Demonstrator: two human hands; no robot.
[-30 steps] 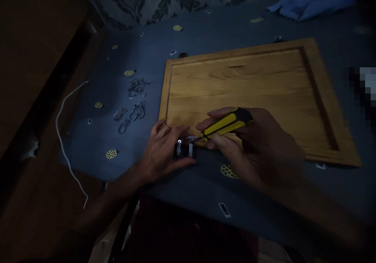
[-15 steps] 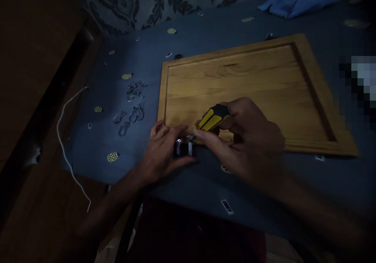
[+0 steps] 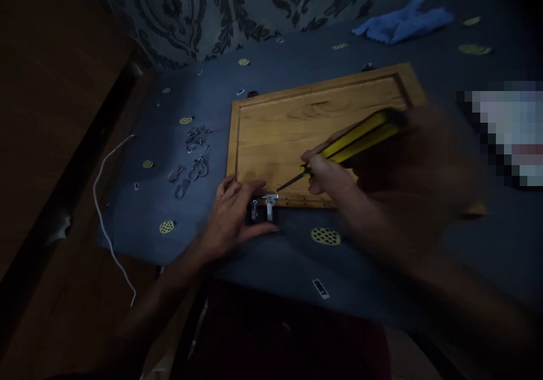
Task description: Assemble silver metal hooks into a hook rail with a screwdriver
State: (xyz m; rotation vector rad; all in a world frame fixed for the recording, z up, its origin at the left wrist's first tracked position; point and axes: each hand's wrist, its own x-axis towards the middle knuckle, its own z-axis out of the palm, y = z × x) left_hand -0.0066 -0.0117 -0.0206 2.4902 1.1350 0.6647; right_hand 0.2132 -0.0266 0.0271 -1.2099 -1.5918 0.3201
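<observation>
My right hand (image 3: 407,199), blurred by motion, grips a yellow and black screwdriver (image 3: 360,134). The shaft points down and left, its tip just above a metal hook (image 3: 270,206) at the near edge of the wooden board (image 3: 288,142). Left of it along the same edge is a second metal hook (image 3: 254,210). My left hand (image 3: 227,213) rests at the board's near left corner, its fingers on the wood. Its thumb is stretched out below the hooks, apart from the fingers. Small holes run along the board's near edge.
Several loose metal hooks (image 3: 197,168) and small screws lie left of the board on the blue patterned tablecloth (image 3: 220,255). A blue glove (image 3: 403,21) lies at the back right. A white cable (image 3: 102,210) hangs past the table's left side.
My right hand has drawn back to the right and up with the screwdriver, baring its shaft and the hook beneath. My left hand keeps its place at the board's corner.
</observation>
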